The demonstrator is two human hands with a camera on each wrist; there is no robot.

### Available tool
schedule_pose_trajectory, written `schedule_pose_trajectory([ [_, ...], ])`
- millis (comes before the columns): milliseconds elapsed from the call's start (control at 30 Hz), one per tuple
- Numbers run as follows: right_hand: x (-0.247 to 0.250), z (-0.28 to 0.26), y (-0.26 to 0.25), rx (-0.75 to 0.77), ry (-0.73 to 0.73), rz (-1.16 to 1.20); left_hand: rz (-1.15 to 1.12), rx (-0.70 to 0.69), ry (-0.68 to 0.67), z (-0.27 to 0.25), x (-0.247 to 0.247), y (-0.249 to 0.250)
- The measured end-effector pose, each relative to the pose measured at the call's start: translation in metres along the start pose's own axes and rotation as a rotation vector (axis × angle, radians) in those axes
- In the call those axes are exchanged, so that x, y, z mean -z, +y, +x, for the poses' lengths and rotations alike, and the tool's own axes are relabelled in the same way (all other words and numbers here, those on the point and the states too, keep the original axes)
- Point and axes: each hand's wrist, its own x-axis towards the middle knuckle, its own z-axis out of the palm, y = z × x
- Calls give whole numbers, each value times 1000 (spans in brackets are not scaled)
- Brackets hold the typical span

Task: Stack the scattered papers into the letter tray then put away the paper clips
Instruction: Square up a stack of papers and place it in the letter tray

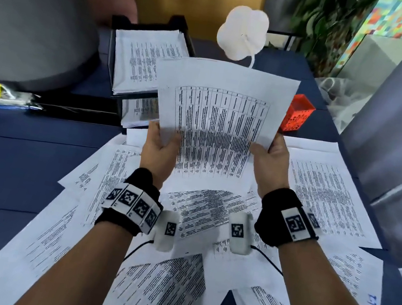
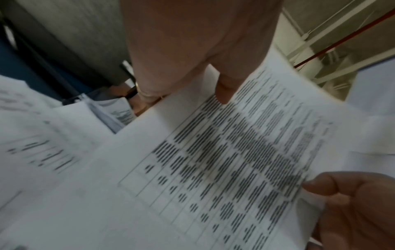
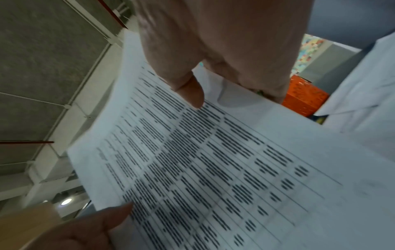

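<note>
Both hands hold one printed sheet [image 1: 220, 118] up in the air above the worktop [image 1: 3, 171], in front of the letter tray [image 1: 143, 61]. The left hand [image 1: 159, 146] pinches the sheet's lower left edge: its thumb lies on the printed face and its fingers [image 2: 147, 94] curl behind the paper. The right hand [image 1: 270, 162] pinches the lower right edge the same way, thumb on the face, fingers [image 3: 275, 96] behind. The sheet bows a little between the two grips, and its top edge stands free, tilted toward the tray.

The letter tray is black and tiered; its top level already carries a stack of papers [image 1: 144, 56], and more sheets show in the level beneath. The held sheet's upper left corner overlaps the tray's near right corner in the head view; whether they touch I cannot tell.

On the side of the sheet away from the tray, an orange cup [image 1: 298, 113] stands on the worktop, close to the sheet's right edge. A white flower-shaped lamp [image 1: 242, 34] rises beyond the sheet's top edge.

Below the hands, scattered papers [image 1: 321, 195] cover the worktop, overlapping at many angles. Bare blue worktop lies on the tray's near side, beside the papers.
</note>
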Motion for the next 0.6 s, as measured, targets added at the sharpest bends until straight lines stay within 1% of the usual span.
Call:
schedule_pose_trajectory([
  [100, 0, -3, 7, -68, -57, -52, -30, 95, -48, -2, 1, -8],
  [167, -1, -5, 11, -73, -66, -90, -45, 129, -85, -4, -1, -11],
  [267, -5, -4, 14, -38, -17, -103, -76, 152, -50, -3, -1, -12],
  [333, -7, -2, 15, -50, -48, -110, -66, 175, -30, -1, 0, -16],
  [400, -6, -1, 20, -93, -103, -181, 9, 169, -17, 3, 2, -22],
  [500, -4, -1, 37, -191, -163, -346, 65, 183, -3, 9, 9, -30],
  [600, -2, -6, 50, -315, -245, -450, 41, 162, 41, 16, 19, -33],
])
